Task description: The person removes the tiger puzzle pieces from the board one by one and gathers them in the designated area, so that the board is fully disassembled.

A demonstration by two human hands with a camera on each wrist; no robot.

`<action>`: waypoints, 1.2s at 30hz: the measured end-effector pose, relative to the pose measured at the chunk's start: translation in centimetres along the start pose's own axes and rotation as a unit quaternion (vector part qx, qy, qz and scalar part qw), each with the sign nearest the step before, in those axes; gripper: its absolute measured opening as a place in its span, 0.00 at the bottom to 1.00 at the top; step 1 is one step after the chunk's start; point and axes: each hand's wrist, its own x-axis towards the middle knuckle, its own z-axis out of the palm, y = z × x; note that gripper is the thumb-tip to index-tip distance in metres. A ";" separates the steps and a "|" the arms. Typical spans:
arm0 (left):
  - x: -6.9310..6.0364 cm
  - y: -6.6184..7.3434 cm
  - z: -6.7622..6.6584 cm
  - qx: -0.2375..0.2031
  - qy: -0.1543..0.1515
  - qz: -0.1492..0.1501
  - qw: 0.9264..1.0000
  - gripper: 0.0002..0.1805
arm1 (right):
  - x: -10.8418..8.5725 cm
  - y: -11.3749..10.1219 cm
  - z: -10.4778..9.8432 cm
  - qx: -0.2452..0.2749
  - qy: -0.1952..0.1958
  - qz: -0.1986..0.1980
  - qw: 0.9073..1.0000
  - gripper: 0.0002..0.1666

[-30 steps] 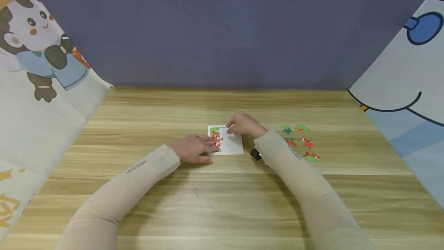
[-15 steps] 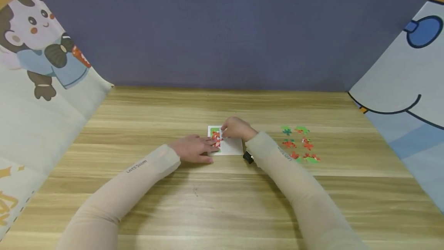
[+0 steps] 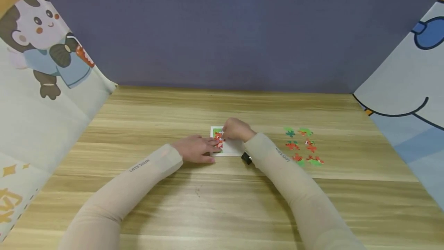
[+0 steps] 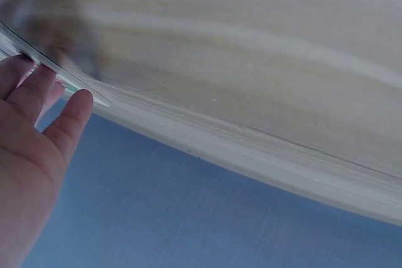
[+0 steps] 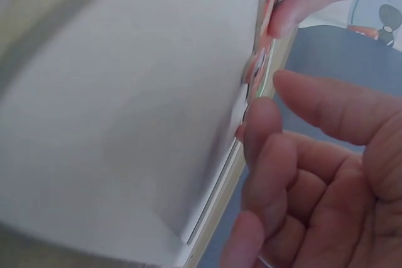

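A white puzzle board [image 3: 230, 149] lies on the table in the head view, with joined orange-and-green puzzle pieces [image 3: 218, 135] along its left side. My left hand [image 3: 197, 149] rests on that side, its fingers extended over the board's left edge and the pieces. Over the upper middle of the board, the curled fingers of my right hand [image 3: 237, 129] hold a puzzle piece [image 5: 240, 132] against the joined ones. Only a small orange bit of it shows at the index fingertip in the right wrist view. The left wrist view has my left hand [image 4: 38, 136] at the board's edge.
Several loose puzzle pieces [image 3: 292, 146] lie in two columns on the wooden table [image 3: 215, 211], right of the board. A dark blue panel [image 3: 222, 30] stands behind. Printed panels [image 3: 52, 49] flank both sides. A black wrist camera [image 3: 246, 158] sits under my right wrist.
My right hand has moved left across the board to the edge of the joined pieces. My left hand keeps its place on the board. The head view has shifted slightly.
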 end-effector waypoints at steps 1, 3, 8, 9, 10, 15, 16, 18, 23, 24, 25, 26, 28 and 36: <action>0.0 0.0 0.0 0.000 0.002 0.002 1.000 0.29 | 0.0 -0.1 0.0 0.002 -0.002 -0.003 1.000 0.21; -0.1 -0.1 0.0 0.001 0.004 0.005 1.000 0.29 | 0.0 -0.3 0.0 0.001 -0.005 -0.007 1.000 0.21; -0.2 -0.1 0.0 0.002 0.010 0.011 1.000 0.29 | 0.0 -0.5 0.2 0.002 -0.013 -0.004 1.000 0.21; -0.2 -0.1 0.0 0.001 0.010 0.011 1.000 0.29 | 0.0 -0.5 0.2 0.003 -0.013 -0.006 1.000 0.20; -0.3 -0.1 0.0 0.001 0.010 0.010 1.000 0.29 | 0.0 -0.5 0.2 0.004 -0.015 -0.011 1.000 0.19; -0.4 -0.1 0.1 0.001 0.008 0.009 1.000 0.29 | 0.0 -0.5 0.4 0.015 -0.017 -0.033 0.999 0.13; -0.4 -0.1 0.1 0.002 0.010 0.010 1.000 0.29 | 0.1 -0.5 0.4 0.021 -0.018 -0.034 0.999 0.13; -0.4 -0.1 0.1 0.002 0.011 0.011 1.000 0.29 | 0.1 -0.4 0.5 0.030 -0.015 -0.035 0.999 0.11; -0.6 -0.2 0.2 0.004 0.014 0.013 1.000 0.28 | 0.2 -0.1 0.7 0.081 -0.007 -0.028 0.996 0.03; -0.6 -0.2 0.2 0.004 0.015 0.013 1.000 0.28 | 0.2 0.0 0.8 0.096 -0.004 -0.028 0.995 0.04; -0.6 -0.2 0.3 0.003 0.014 0.012 1.000 0.28 | 0.2 0.1 0.8 0.109 -0.004 -0.027 0.994 0.06; -0.6 -0.2 0.3 0.001 0.011 0.011 1.000 0.28 | 0.3 0.3 0.8 0.123 -0.005 -0.025 0.992 0.08; -0.6 -0.2 0.2 -0.004 0.006 0.008 1.000 0.29 | 0.6 0.7 0.8 0.153 -0.009 -0.020 0.988 0.08; -0.8 -0.1 0.0 -0.014 -0.008 0.002 1.000 0.30 | 1.4 1.4 1.0 0.219 0.001 0.009 0.976 0.04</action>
